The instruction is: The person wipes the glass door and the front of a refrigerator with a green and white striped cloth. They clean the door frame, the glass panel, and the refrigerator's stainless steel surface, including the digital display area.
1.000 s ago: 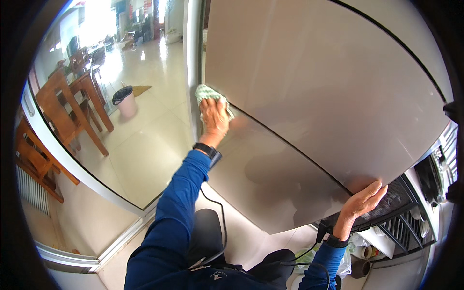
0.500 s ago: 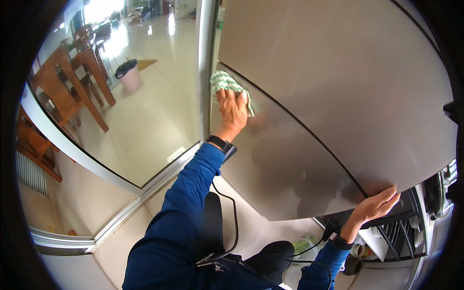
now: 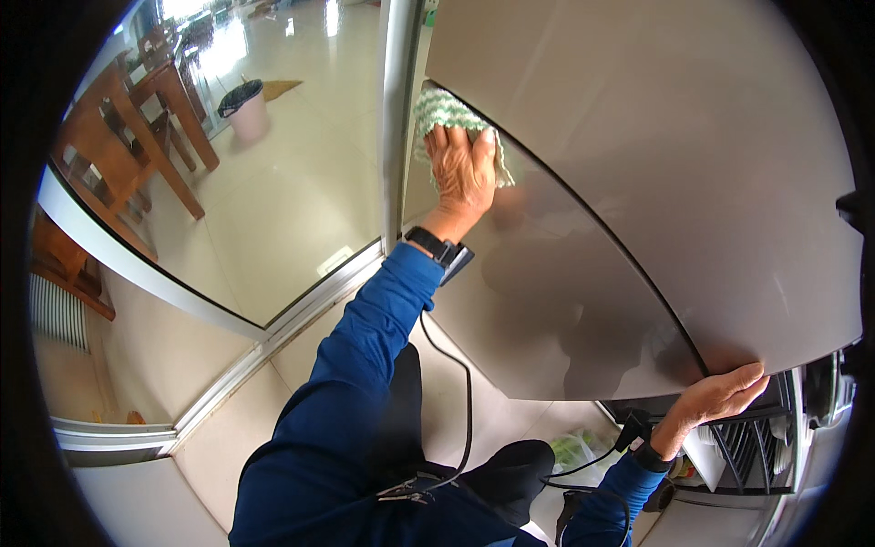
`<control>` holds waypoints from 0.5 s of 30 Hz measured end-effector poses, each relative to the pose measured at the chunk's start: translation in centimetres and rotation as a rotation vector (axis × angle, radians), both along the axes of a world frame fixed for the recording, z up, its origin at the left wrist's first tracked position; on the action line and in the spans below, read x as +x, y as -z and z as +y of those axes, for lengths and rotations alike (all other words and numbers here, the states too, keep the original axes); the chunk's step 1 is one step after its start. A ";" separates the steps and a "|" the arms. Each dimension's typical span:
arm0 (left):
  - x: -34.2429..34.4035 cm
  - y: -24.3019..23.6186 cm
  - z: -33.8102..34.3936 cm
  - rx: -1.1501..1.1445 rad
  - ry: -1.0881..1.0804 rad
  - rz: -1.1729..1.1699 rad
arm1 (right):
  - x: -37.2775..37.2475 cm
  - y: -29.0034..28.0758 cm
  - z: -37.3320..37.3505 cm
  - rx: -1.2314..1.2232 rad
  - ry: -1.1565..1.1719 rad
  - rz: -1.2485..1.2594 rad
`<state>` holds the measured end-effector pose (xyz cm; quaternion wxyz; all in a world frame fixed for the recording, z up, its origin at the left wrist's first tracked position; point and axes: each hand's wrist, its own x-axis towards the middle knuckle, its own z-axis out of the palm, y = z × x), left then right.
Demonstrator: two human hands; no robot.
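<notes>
A green and white checked cloth (image 3: pixel 448 111) lies bunched under my left hand (image 3: pixel 465 166), whose curled fingers press it to the metallic refrigerator (image 3: pixel 565 301). Cloth and hand sit at the upper left of the lower door, just below the dark seam (image 3: pixel 583 208) between the two doors. My right hand (image 3: pixel 720 397) rests against the refrigerator's right edge near the seam's lower end. Its fingers are stretched out, hold nothing, and point to the right. Black bands circle both wrists, and a black cable hangs by my body.
A glass sliding door (image 3: pixel 246 201) with a metal frame (image 3: pixel 394 118) stands at left. Through it show wooden chairs (image 3: pixel 132 141) and a pink bin (image 3: pixel 248 114) with a black liner. At lower right are a dark dish rack (image 3: pixel 747 447) and a plastic bag (image 3: pixel 576 451) with something green.
My view has shifted slightly. My left hand and the cloth have moved up and a little right along the refrigerator door. My right hand stays at the edge.
</notes>
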<state>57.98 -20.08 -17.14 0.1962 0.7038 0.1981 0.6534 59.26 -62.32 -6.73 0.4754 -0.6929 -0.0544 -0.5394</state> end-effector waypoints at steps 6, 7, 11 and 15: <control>-1.3 7.7 1.1 -0.280 0.021 0.048 | -0.1 0.0 0.2 -0.011 0.029 -0.005; -1.9 9.0 0.6 -0.207 -0.005 0.120 | -0.1 0.0 0.3 0.005 0.003 -0.009; -2.6 8.8 -3.2 -0.061 0.035 0.218 | -0.1 0.0 0.3 0.036 0.003 -0.003; -1.9 3.4 -11.2 0.178 0.217 0.069 | 0.0 -0.2 0.3 0.072 -0.077 -0.065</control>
